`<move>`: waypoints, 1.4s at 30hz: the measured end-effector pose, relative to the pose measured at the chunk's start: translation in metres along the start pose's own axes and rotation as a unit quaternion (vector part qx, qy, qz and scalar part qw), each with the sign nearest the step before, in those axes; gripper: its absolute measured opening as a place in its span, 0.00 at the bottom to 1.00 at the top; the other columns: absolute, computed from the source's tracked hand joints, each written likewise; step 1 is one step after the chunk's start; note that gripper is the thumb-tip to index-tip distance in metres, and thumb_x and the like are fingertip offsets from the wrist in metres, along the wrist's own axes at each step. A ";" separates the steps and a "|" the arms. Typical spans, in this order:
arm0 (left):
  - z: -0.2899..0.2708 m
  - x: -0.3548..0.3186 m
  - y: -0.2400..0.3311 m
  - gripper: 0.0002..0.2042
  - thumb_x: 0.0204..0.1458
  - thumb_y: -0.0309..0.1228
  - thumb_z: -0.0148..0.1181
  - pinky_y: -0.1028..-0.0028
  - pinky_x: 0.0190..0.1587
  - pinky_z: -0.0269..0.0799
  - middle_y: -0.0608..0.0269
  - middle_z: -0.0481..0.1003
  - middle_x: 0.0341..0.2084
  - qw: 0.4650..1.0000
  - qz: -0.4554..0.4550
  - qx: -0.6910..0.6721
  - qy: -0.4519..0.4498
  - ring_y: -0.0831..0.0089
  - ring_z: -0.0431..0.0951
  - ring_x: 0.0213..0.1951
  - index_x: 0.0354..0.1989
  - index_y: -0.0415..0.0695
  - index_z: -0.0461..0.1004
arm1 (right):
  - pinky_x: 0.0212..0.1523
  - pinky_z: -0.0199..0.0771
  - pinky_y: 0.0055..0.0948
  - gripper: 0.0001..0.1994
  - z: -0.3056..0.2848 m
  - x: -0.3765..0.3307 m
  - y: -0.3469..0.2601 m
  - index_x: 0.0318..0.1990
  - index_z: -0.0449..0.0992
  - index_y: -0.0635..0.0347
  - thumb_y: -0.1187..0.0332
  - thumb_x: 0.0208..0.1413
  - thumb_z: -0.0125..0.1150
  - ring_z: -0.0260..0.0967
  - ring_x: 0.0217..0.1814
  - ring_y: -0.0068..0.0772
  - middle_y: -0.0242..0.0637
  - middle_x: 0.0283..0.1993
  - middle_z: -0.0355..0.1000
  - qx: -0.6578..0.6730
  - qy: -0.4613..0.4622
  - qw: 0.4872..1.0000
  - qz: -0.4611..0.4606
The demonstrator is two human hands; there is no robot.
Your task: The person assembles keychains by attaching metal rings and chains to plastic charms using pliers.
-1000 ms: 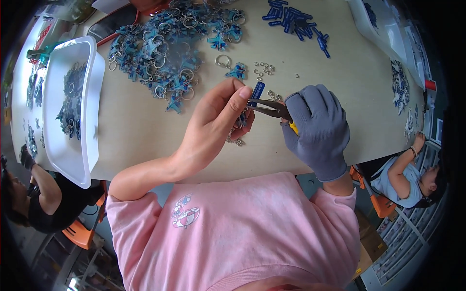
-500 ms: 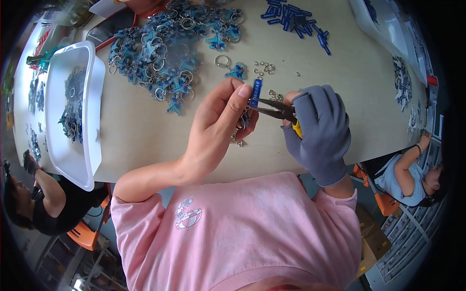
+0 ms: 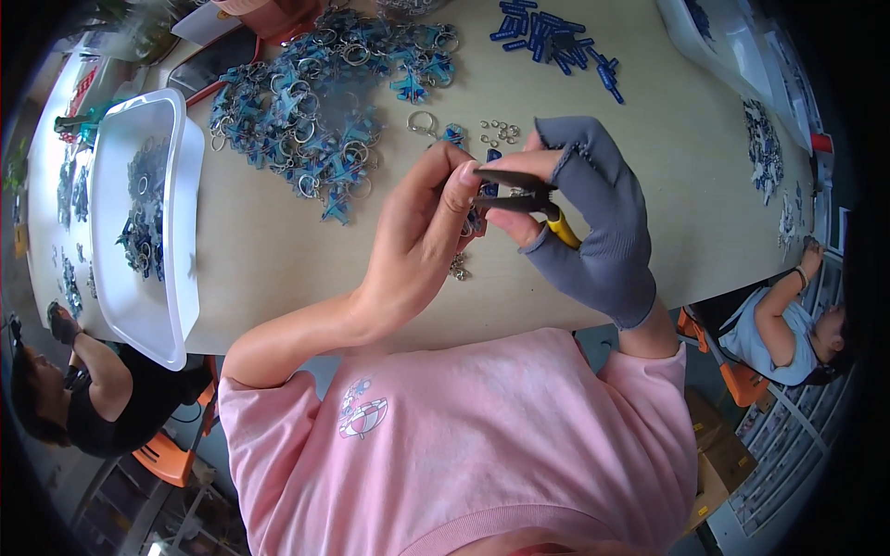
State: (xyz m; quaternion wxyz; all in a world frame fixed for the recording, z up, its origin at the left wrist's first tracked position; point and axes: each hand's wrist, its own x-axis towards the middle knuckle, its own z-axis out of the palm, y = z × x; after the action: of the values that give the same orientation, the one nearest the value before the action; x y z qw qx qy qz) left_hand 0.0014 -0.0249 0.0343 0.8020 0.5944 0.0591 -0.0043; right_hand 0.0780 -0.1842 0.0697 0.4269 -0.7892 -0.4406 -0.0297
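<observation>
My bare left hand (image 3: 408, 236) is closed, thumb and forefinger pinched at a small dark blue tag (image 3: 492, 165). Part of another blue piece shows below those fingers; the rest is hidden in the hand. In my right hand (image 3: 607, 218), wearing a grey fingerless glove, is a pair of long-nosed pliers (image 3: 533, 190) with a yellow handle. Their dark jaws are spread apart, the tips by my left thumb. Just beyond my left fingers lie a blue plane-shaped keychain charm (image 3: 453, 135) and its split ring (image 3: 422, 122). Several small metal jump rings (image 3: 502, 131) are beside it.
A heap of blue plane keychains (image 3: 297, 111) covers the far left of the table. Blue tags (image 3: 552, 42) lie at the far side. A white tub (image 3: 183, 232) stands left, a translucent bin (image 3: 714, 65) far right. People sit at both sides.
The plier jaws have opened wider and the gloved fingers have spread on the handles. My right hand has shifted slightly left; the tag is now partly behind the pliers.
</observation>
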 end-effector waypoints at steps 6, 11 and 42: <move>-0.001 0.000 -0.005 0.13 0.66 0.38 0.46 0.83 0.24 0.58 0.73 0.62 0.19 0.999 0.037 0.027 0.016 0.88 0.61 0.22 0.36 0.41 0.65 | 0.39 0.71 0.38 0.13 0.013 -0.007 0.003 0.38 0.76 0.59 0.69 0.43 0.68 0.70 0.38 0.43 0.40 0.39 0.70 -0.042 0.023 0.998 0.041; -0.007 0.002 -0.008 0.12 0.66 0.37 0.45 0.81 0.24 0.59 0.71 0.64 0.20 0.999 0.026 0.023 -0.014 0.86 0.62 0.21 0.37 0.40 0.65 | 0.40 0.70 0.38 0.12 0.016 -0.007 0.004 0.37 0.75 0.58 0.69 0.42 0.67 0.70 0.39 0.41 0.37 0.39 0.70 -0.054 0.023 0.997 0.045; -0.031 0.014 0.004 0.12 0.64 0.38 0.50 0.81 0.23 0.53 0.70 0.64 0.23 0.961 -0.206 -0.117 -0.144 0.83 0.65 0.24 0.32 0.43 0.67 | 0.47 0.68 0.37 0.16 -0.031 -0.002 0.020 0.35 0.79 0.51 0.68 0.33 0.70 0.68 0.45 0.38 0.31 0.42 0.71 -0.292 -0.100 0.945 -0.105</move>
State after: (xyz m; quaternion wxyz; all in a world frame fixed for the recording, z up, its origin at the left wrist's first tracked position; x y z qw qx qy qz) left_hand 0.0130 0.0068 0.0275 0.8478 0.4643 0.0639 -0.2480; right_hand 0.1011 -0.2119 0.0758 0.1256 -0.8275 -0.5334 -0.1227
